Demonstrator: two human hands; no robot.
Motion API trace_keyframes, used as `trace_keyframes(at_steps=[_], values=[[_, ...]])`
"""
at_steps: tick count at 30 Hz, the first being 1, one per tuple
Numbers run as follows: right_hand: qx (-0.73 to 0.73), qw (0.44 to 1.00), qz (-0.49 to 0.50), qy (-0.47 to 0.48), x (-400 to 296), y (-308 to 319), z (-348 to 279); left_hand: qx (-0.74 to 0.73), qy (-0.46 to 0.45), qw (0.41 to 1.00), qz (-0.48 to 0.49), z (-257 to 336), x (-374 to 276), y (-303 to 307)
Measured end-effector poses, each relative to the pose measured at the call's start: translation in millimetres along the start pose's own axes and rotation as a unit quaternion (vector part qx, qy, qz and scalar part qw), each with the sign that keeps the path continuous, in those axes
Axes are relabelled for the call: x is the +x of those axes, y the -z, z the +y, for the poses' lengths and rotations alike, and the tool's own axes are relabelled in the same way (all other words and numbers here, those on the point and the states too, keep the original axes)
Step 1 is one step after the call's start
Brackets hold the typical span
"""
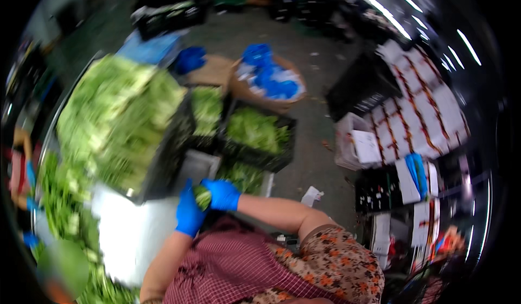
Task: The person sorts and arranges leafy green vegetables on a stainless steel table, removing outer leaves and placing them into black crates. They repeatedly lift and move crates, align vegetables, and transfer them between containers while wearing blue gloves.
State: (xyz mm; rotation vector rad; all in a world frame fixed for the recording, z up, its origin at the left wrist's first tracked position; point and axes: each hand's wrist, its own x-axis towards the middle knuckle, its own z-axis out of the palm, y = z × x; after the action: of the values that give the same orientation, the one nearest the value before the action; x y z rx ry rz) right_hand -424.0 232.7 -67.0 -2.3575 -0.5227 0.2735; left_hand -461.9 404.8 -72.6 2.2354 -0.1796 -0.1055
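Note:
Close to my body, my left hand [190,211] and my right hand [224,195], both in blue gloves, hold a small bunch of leafy greens [202,198] between them. Its lower part is hidden by the fingers and blurred. Left of and ahead of my hands stands a large black crate [163,165] heaped with pale green leafy vegetables [118,113]. A bright, glare-lit table surface [134,235] lies beside my left forearm. Just beyond my right hand are loose dark green leaves [244,178], low down.
Two smaller black crates of greens [206,108] [256,131] stand ahead. Behind them is a round bin [266,104] lined with blue plastic. More greens [65,206] cover the table's left side, where another person's gloved arm [30,174] shows. White boxes [419,100] are stacked at right.

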Motion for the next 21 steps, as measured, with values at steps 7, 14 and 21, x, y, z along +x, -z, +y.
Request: trace_keyframes(at_steps=[7, 14, 21], values=[[-0.091, 0.993, -0.022, -0.075, -11, 53, 54, -0.047, 0.003, 0.981, -0.188, 17, 84, -62], [-0.144, 0.987, -0.031, -0.067, -28, 99, 108, -0.19, 0.138, 0.922, -0.309, 51, 112, -121], [-0.081, 0.984, -0.009, -0.158, -35, 98, 156, -0.203, 0.166, 0.895, -0.361, 52, 138, -160]])
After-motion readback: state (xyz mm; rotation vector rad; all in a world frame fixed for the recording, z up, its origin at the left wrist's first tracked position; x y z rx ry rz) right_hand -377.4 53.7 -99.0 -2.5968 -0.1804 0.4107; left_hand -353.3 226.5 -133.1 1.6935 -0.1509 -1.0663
